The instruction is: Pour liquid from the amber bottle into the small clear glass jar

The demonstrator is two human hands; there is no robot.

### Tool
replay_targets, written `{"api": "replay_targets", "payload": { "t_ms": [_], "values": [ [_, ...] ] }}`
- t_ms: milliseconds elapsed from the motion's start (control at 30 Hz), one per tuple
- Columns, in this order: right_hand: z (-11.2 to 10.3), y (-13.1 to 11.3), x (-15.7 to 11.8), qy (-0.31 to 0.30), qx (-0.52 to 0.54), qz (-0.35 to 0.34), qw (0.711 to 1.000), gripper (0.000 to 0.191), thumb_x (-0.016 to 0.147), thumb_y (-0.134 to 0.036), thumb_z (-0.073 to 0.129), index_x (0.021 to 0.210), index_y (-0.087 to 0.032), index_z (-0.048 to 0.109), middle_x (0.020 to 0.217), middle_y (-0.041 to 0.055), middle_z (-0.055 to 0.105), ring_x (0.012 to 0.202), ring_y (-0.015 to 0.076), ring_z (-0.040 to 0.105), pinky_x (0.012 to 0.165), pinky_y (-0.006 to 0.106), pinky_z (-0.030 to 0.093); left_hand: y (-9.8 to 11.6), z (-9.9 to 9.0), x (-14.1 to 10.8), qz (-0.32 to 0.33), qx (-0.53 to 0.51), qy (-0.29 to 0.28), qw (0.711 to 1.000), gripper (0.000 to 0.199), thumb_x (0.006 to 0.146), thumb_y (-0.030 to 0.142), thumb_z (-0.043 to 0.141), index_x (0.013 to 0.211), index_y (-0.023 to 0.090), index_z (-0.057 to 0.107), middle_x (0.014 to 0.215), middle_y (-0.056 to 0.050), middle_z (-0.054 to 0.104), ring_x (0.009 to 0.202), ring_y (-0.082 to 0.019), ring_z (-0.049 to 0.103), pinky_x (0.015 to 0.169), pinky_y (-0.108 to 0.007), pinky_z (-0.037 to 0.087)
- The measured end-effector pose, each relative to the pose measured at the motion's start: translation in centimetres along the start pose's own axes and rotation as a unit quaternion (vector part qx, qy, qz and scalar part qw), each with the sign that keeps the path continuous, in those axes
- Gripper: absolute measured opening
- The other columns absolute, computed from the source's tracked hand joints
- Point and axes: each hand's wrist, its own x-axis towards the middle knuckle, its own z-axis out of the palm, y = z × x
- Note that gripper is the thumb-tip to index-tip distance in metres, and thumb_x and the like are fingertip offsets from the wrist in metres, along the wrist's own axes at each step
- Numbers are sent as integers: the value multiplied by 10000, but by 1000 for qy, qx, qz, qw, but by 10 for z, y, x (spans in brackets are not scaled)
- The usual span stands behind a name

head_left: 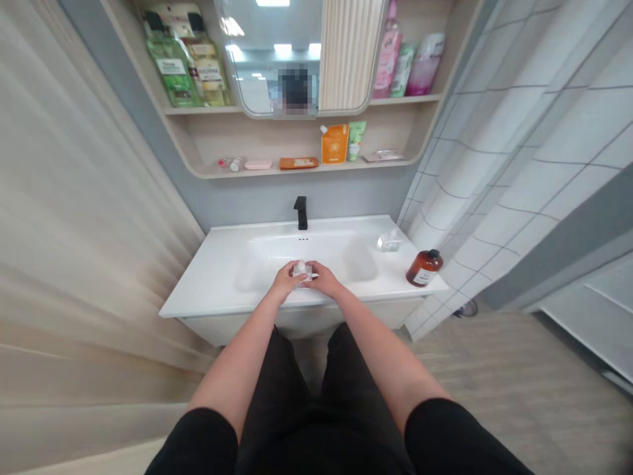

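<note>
Pinching small translucent item (301, 270) between left hand (285, 282) and right hand (324, 278), both closed on it, over near rim of white washbasin (198, 297).

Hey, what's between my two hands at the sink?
A small clear plastic packet, held by your left hand and right hand, shows between them in the head view.

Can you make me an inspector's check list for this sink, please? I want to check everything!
Surface: white sink, basin and counter in one piece.
Job's things: small whitish packet, held above the basin.
Clutter: clear plastic piece and brown bottle, both on the counter.
Hands: left hand and right hand, fingers on the packet.
Cables: thin dark cord on the floor.
Surroundings: black tap, mirror, shelf, tiled wall.
</note>
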Motion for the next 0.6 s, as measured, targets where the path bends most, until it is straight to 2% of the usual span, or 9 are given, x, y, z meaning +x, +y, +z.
{"api": "replay_targets", "payload": {
  "t_ms": [133, 467, 600],
  "values": [
    [1, -1, 0, 0, -2, 7, 1000, 743, 630, -391, 991, 1289, -245, 681, 1183, 52, 773, 1032, 248, 732, 988, 431, 610, 1, -1, -1, -4, -6, -1, 1000, 586, 625, 440, 964, 1080, 231, 660, 1038, -31, 735, 984, -234, 693, 958, -390, 544],
    [3, 2, 1, 3, 14, 0, 1000, 750, 624, -392, 993, 1289, -242, 680, 1225, 65, 764, 1051, 247, 727, 986, 429, 620, 3, -1, -2, 6, -1, -2, 1000, 594, 620, 444, 963, 1086, 232, 662, 1082, -38, 720, 1029, -238, 676, 990, -387, 521],
    [3, 1, 1, 3, 3, 3, 1000, 767, 625, -405, 995, 1305, -240, 681, 1251, 72, 760, 1047, 246, 727, 995, 439, 619, 3, 0, -2, 11, -12, 10, 1000, 580, 605, 414, 970, 1048, 233, 643, 1018, -15, 704, 975, -220, 671, 956, -372, 530]
  ]
}}
